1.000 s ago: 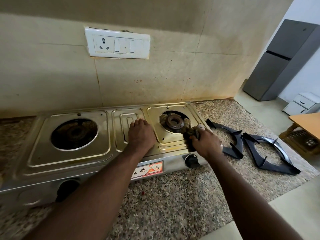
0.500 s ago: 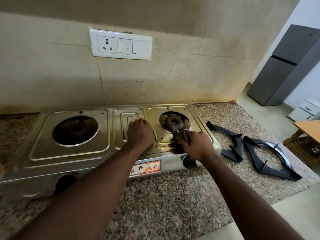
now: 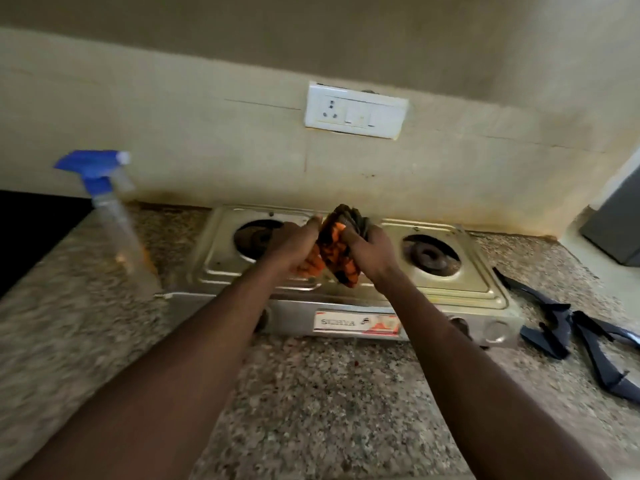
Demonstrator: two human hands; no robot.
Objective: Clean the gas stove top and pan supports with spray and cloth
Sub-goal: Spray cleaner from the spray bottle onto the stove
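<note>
Cloth: the cloth [image 3: 334, 254], orange with black and bunched up, is between my two hands, over the middle of the gas stove [image 3: 479, 287].
Left hand: my left hand [image 3: 294, 247] grips the left part of the cloth, with the fingers curled around the orange folds.
Right hand: my right hand [image 3: 372, 254] grips the right part, fingers curled into it; the dark top of the cloth stands up above my knuckles.
Contact with stove: I cannot tell if the low end of the cloth touches the steel.
Burners: the left burner [image 3: 256, 237] is just beside my left hand, partly behind it, and the right burner [image 3: 431, 254] is near my right hand. Both are uncovered.
Pan supports: the two black pan supports [image 3: 554, 327] lie on the countertop to the right of the stove, touching each other.
Spray bottle: the clear spray bottle [image 3: 116, 216] with a blue trigger head stands to the left of the stove; it is blurred.
Surface: a speckled granite countertop [image 3: 329, 393] carries the stove, which has a label [image 3: 356, 322] on its front.
Room: a stained beige tiled wall [image 3: 207, 150] with a white switch board [image 3: 355, 110] is behind the stove, and a grey refrigerator [image 3: 620, 220] is at the far right edge.
</note>
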